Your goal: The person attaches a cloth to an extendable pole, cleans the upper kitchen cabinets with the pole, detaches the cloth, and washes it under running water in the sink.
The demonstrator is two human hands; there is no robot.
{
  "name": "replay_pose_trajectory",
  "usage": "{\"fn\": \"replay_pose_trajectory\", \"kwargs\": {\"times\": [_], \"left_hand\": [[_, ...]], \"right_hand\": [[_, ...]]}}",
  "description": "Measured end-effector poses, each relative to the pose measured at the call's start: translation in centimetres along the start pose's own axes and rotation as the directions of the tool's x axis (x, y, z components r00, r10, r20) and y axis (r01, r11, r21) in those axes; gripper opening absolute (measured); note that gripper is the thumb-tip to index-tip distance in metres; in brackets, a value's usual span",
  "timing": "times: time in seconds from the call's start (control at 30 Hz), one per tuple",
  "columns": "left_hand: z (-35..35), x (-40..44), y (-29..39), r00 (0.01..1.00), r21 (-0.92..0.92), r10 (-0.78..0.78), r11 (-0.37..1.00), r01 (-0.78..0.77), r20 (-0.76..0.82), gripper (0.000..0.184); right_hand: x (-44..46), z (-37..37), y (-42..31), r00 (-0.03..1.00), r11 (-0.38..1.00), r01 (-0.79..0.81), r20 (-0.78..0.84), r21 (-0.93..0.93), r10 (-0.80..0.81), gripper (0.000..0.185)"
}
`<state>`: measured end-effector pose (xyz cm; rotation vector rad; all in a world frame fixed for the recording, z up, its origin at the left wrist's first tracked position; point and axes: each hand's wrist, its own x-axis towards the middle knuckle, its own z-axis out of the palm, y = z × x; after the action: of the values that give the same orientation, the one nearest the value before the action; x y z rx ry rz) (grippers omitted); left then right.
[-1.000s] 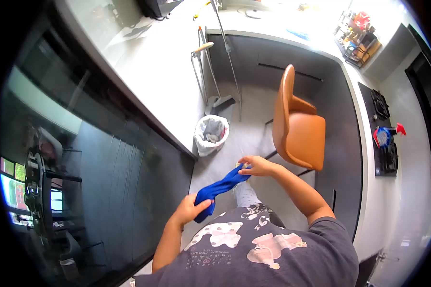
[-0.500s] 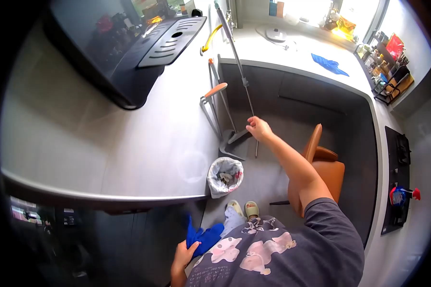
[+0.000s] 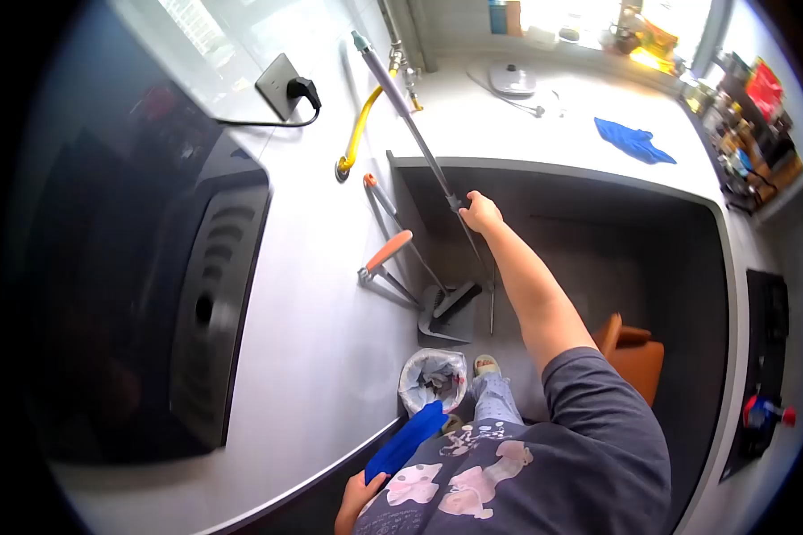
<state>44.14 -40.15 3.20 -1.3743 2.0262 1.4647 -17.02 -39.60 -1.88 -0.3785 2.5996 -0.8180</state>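
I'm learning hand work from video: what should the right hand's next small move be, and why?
Probably close the right hand around the grey pole: the hand is at the pole but not visibly wrapped around it, while the left hand holds a blue cloth.

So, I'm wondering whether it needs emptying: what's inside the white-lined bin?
Inside the bin are crumpled scraps, too small to identify. Anything beneath the top ones is hidden, and the blue cloth covers part of its near side from this view.
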Motion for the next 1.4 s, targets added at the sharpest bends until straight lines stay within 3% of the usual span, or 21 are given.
{"fn": "replay_pose_trajectory", "kwargs": {"times": [0.17, 0.23, 0.3, 0.33, 0.37, 0.43, 0.5, 0.57, 0.6, 0.7, 0.77, 0.8, 0.83, 0.9, 0.97, 1.03, 1.1, 1.23, 1.27, 1.37, 1.4], "left_hand": [[0.4, 1.4, 7.1, 0.995, 0.023, -0.095, 0.995, 0.096, -0.041, 0.032], [0.6, 0.8, 10.6, 0.965, -0.057, -0.254, 0.966, 0.251, -0.06, 0.031], [1.1, 0.7, 14.6, 0.953, -0.155, -0.293, 0.948, 0.278, -0.081, 0.031], [1.1, 0.8, 15.6, 0.949, -0.246, -0.303, 0.929, 0.276, -0.081, 0.03], [0.8, 0.9, 15.9, 0.947, -0.24, -0.307, 0.93, 0.278, -0.095, 0.03], [0.3, 1.2, 16.2, 0.933, -0.022, -0.347, 0.938, 0.346, -0.094, 0.041], [0.5, 1.9, 16.8, 0.939, -0.013, -0.325, 0.945, 0.325, -0.113, 0.037], [0.6, 1.8, 16.5, 0.952, 0.002, -0.289, 0.957, 0.29, -0.103, 0.029], [0.4, 1.8, 15.4, 0.955, 0.017, -0.285, 0.958, 0.287, -0.085, 0.029], [-0.3, 2.9, 12.0, 0.972, 0.06, -0.233, 0.97, 0.235, -0.029, 0.028], [-0.5, 3.4, 11.0, 0.997, 0.092, -0.054, 0.994, 0.059, -0.049, 0.03], [-0.4, 3.9, 8.7, 0.99, -0.046, -0.135, 0.99, 0.134, -0.03, 0.033], [-0.3, 4.2, 8.0, 0.994, -0.036, -0.108, 0.994, 0.108, 0.003, 0.033], [-0.4, 4.8, 7.0, 0.984, 0.095, 0.176, 0.98, -0.176, 0.009, 0.041], [-0.4, 4.6, 5.9, 0.961, 0.184, 0.268, 0.943, -0.277, 0.072, 0.041], [-0.2, 3.7, 5.5, 0.915, 0.16, 0.37, 0.905, -0.394, 0.159, 0.04], [0.1, 2.9, 4.2, 0.845, 0.182, 0.495, 0.829, -0.528, 0.201, 0.04], [0.0, 0.2, 2.8, 0.787, 0.033, 0.531, 0.823, -0.568, 0.314, 0.037], [-0.3, -1.4, 3.1, 0.768, 0.106, 0.549, 0.787, -0.608, 0.328, 0.035], [-0.5, -5.7, 3.7, 0.704, 0.034, 0.567, 0.768, -0.64, 0.428, 0.028], [-0.5, -6.6, 3.6, 0.67, 0.03, 0.572, 0.75, -0.661, 0.473, 0.024]], "right_hand": [[11.4, 3.5, -1.8, 0.99, 0.999, -0.038, 0.139, -0.021, 0.04, 0.051], [13.7, 5.0, -3.2, 0.995, 0.998, 0.053, 0.078, 0.046, -0.057, 0.054], [16.2, 7.1, -4.1, 0.958, 0.954, 0.253, -0.177, 0.16, -0.225, 0.052], [16.9, 7.8, -5.0, 0.937, 0.945, 0.273, -0.272, 0.183, -0.218, 0.049], [17.4, 8.4, -5.5, 0.909, 0.937, 0.287, -0.366, 0.199, -0.201, 0.046], [18.7, 8.3, -5.7, 0.913, 0.936, 0.3, -0.34, 0.185, -0.226, 0.04], [19.3, 7.7, -6.0, 0.917, 0.936, 0.31, -0.313, 0.167, -0.248, 0.035], [18.1, 6.9, -5.2, 0.968, 0.925, 0.231, -0.167, 0.3, -0.187, 0.025], [16.7, 6.6, -4.4, 0.943, 0.915, 0.292, -0.243, 0.277, -0.228, 0.02], [11.0, 5.3, 0.0, 0.9, 0.845, 0.364, -0.381, 0.391, -0.211, 0.023], [6.1, 4.1, 3.1, 0.863, 0.837, 0.383, -0.474, 0.391, -0.173, 0.023], [3.1, 3.0, 4.3, 0.836, 0.835, 0.4, -0.523, 0.379, -0.163, 0.021], [-0.3, 1.3, 4.8, 0.81, 0.822, 0.417, -0.569, 0.387, -0.143, 0.023], [-6.5, -1.4, 5.5, 0.697, 0.745, 0.545, -0.702, 0.385, -0.147, 0.025], [-14.8, -4.6, 4.9, 0.63, 0.722, 0.584, -0.768, 0.371, -0.115, 0.026], [-22.5, -7.3, 3.8, 0.562, 0.696, 0.624, -0.822, 0.354, -0.086, 0.026], [-30.3, -9.0, 3.2, 0.589, 0.528, 0.715, -0.801, 0.458, -0.104, 0.021], [-44.9, -11.6, 1.2, 0.614, 0.514, 0.712, -0.78, 0.479, -0.123, 0.021], [-48.1, -11.6, 1.1, 0.635, 0.501, 0.705, -0.761, 0.502, -0.132, 0.022], [-56.4, -10.5, 2.2, 0.669, 0.496, 0.68, -0.734, 0.54, -0.117, 0.021], [-59.0, -9.9, 2.9, 0.723, 0.468, 0.648, -0.679, 0.601, -0.128, 0.024]]}}
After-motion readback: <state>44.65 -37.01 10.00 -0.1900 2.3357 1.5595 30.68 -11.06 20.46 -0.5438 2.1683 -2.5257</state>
